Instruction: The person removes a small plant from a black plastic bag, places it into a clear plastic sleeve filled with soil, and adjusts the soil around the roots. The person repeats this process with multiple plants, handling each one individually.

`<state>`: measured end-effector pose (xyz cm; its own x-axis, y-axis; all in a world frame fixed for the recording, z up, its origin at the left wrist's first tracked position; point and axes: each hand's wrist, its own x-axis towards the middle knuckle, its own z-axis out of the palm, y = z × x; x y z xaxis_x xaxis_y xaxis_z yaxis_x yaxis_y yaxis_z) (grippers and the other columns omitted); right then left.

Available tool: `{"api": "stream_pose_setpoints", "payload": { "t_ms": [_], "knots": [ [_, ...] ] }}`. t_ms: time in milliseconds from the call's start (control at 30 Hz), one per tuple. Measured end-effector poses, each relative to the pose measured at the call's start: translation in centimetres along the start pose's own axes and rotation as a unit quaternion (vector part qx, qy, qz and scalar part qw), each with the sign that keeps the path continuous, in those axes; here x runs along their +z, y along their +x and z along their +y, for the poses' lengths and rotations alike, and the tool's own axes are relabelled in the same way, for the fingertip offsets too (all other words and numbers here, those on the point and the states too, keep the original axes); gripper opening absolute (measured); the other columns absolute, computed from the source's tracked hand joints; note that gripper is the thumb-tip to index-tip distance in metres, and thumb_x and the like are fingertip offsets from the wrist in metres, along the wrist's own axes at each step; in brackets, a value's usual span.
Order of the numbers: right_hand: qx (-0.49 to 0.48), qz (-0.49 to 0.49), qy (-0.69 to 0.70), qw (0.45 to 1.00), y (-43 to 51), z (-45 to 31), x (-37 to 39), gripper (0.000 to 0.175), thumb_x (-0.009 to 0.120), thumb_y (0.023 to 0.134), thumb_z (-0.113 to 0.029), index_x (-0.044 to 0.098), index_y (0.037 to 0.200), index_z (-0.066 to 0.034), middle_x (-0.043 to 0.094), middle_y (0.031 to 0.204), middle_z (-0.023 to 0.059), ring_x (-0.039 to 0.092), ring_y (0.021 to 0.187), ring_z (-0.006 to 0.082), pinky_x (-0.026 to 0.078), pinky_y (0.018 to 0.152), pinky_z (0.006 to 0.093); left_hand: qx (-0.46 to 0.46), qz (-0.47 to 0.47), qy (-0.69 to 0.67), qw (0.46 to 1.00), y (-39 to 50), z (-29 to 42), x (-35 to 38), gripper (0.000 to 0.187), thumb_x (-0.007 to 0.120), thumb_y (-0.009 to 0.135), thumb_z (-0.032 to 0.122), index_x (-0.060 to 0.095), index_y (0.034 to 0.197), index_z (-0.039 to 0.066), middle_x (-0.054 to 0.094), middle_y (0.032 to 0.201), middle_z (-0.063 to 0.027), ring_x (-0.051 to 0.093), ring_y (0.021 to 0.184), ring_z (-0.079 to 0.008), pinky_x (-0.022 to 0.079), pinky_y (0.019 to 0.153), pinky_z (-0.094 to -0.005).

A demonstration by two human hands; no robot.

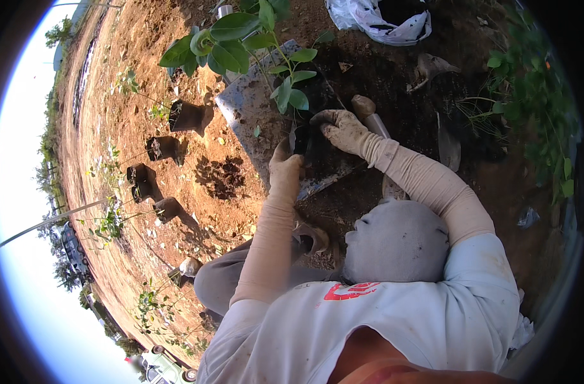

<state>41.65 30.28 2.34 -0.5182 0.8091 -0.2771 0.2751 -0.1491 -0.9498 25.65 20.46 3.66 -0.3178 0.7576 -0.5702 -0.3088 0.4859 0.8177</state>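
Observation:
My left hand [286, 170], in a soiled pale glove, grips a black plastic grow bag [300, 140] by its near left side. Stems of a leafy seedling [292, 77] rise just beyond the bag, over a dirt-covered board [253, 125]. My right hand [342, 128], gloved too, is at the right of the bag with its fingers curled. Deep shadow hides whether those fingers hold the bag's edge or soil. Behind the right wrist lies a tool with a metal shaft and a rounded handle end [364, 105].
Several potted seedlings in black bags [163, 148] lie tipped on the sunlit soil at left. A small heap of dark soil [221, 176] is nearer. A white plastic bag [383, 26] sits at the top, with more leafy plants [527, 91] at right.

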Motion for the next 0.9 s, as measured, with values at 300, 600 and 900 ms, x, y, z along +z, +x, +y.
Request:
{"api": "stream_pose_setpoints", "payload": {
  "t_ms": [300,600,900],
  "knots": [
    [-0.065,-0.158,0.109,0.979,-6.6,4.5,-6.1,0.082,0.066,0.08,-0.047,0.03,0.139,-0.0023,0.036,0.139,0.0148,0.041,0.125,0.0243,0.034,0.104,0.0373,-0.137,-0.125,-0.016,0.983,-5.6,2.0,3.4,0.048,0.042,0.071,0.002,0.058,0.117,0.0,0.058,0.076,-0.0016,0.046,0.05,-0.0072,0.037,0.044,-0.0184],
    [-0.123,-0.045,0.154,0.979,-14.3,-0.4,-7.4,0.088,0.082,0.066,-0.023,0.034,0.137,-0.0015,0.05,0.128,0.0138,0.049,0.115,0.0204,0.039,0.102,0.0358,0.139,-0.34,0.04,0.929,-6.6,4.2,6.1,0.057,0.048,0.071,0.0,0.045,0.127,-0.002,0.056,0.116,-0.014,0.06,0.1,-0.0173,0.052,0.081,-0.0252],
    [-0.284,0.03,-0.142,0.948,-9.4,-7.4,-9.5,0.096,0.083,0.064,-0.017,0.027,0.139,-0.0007,0.044,0.135,0.0165,0.046,0.121,0.0245,0.038,0.102,0.0392,0.364,-0.249,0.185,0.879,-7.9,12.1,7.9,0.114,0.082,0.057,0.011,0.008,0.144,0.004,0.048,0.123,-0.0153,0.051,0.112,-0.0251,0.045,0.095,-0.0354]
  ]
}}
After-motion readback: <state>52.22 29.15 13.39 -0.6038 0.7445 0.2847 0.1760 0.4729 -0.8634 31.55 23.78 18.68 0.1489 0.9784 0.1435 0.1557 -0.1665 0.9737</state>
